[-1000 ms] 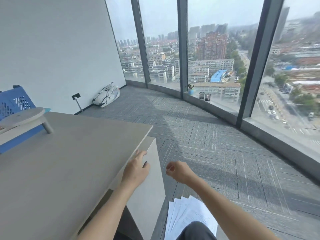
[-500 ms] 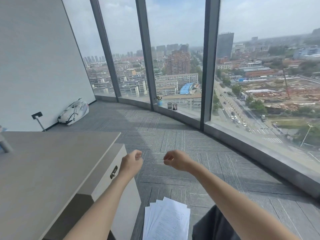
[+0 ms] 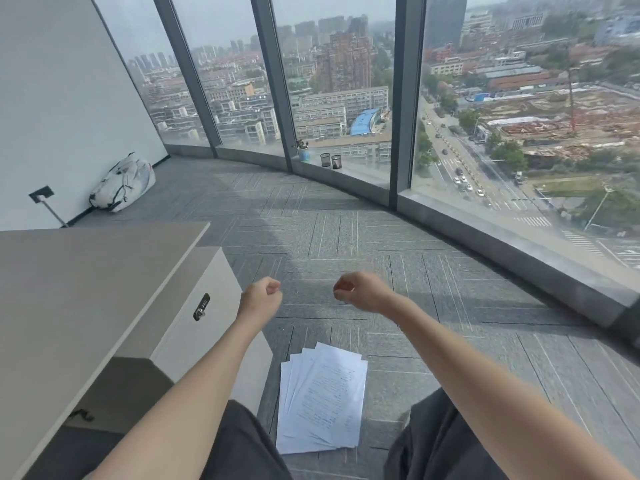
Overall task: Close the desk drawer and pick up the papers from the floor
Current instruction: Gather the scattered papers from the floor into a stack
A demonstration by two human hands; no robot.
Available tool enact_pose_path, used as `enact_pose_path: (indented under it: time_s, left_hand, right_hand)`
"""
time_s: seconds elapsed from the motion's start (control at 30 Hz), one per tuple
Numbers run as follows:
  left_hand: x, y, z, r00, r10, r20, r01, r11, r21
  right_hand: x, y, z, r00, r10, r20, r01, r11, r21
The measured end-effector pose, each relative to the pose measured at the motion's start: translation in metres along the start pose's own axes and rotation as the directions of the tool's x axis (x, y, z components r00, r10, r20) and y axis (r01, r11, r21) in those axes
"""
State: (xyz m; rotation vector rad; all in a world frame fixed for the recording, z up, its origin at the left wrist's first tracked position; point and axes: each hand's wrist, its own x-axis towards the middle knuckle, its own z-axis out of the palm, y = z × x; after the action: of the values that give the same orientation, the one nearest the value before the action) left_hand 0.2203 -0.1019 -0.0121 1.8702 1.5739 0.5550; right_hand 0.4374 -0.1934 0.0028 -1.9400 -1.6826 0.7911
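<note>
A fanned stack of white printed papers [image 3: 323, 400] lies on the grey carpet between my knees. The pale desk [image 3: 79, 289] fills the lower left, and under its top sits a drawer unit [image 3: 194, 327] with a small combination lock [image 3: 201, 306] on its front, the front flush with the unit. My left hand [image 3: 260, 299] hovers in a loose fist just right of the drawer front, not touching it. My right hand [image 3: 360, 292] is also curled, held in the air above the carpet beyond the papers. Both hands hold nothing.
A white backpack [image 3: 122, 183] leans on the wall at the far left, beside a floor socket stand [image 3: 45, 199]. A small plant pot [image 3: 303, 150] and two mesh cups [image 3: 330, 160] stand on the window ledge [image 3: 519, 237], which curves along the right.
My left hand has come off the drawer front and curled shut. The view has swung right, and more of the papers and drawer front now show.
</note>
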Motion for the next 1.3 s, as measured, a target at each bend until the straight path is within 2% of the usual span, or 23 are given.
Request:
enact_pose_path:
  time_s: [0.23,0.53,0.67,0.83,0.93,1.07,1.17,1.3]
  left_hand:
    - [0.032,-0.021,0.051,0.989,-0.106,0.105,0.11,0.993,-0.036]
    - [0.102,-0.119,0.125,0.929,-0.306,0.206,0.334,0.934,-0.122]
    - [0.134,-0.165,0.157,0.877,-0.406,0.258,0.448,0.884,-0.135]
    - [0.161,-0.234,0.204,0.799,-0.519,0.304,0.574,0.808,-0.131]
    - [0.166,-0.274,0.237,0.746,-0.6,0.287,0.651,0.747,-0.131]
    - [0.154,-0.327,0.287,0.635,-0.705,0.317,0.759,0.646,-0.085]
    - [0.146,-0.365,0.315,0.613,-0.723,0.318,0.771,0.636,-0.04]
    - [0.152,-0.403,0.342,0.631,-0.729,0.264,0.76,0.649,-0.023]
  right_hand:
    - [0.045,0.045,0.02,0.994,0.105,0.015,-0.106,0.99,0.095]
    - [0.143,0.107,0.107,0.952,0.284,0.113,-0.301,0.934,0.191]
    - [0.184,0.145,0.154,0.911,0.379,0.162,-0.41,0.875,0.258]
    - [0.217,0.197,0.227,0.827,0.503,0.25,-0.562,0.737,0.375]
    - [0.229,0.225,0.275,0.788,0.55,0.275,-0.615,0.7,0.362]
    - [0.224,0.264,0.337,0.734,0.589,0.339,-0.677,0.674,0.296]
    - [0.217,0.297,0.372,0.681,0.634,0.366,-0.729,0.634,0.258]
    - [0.213,0.342,0.404,0.649,0.685,0.33,-0.758,0.616,0.213]
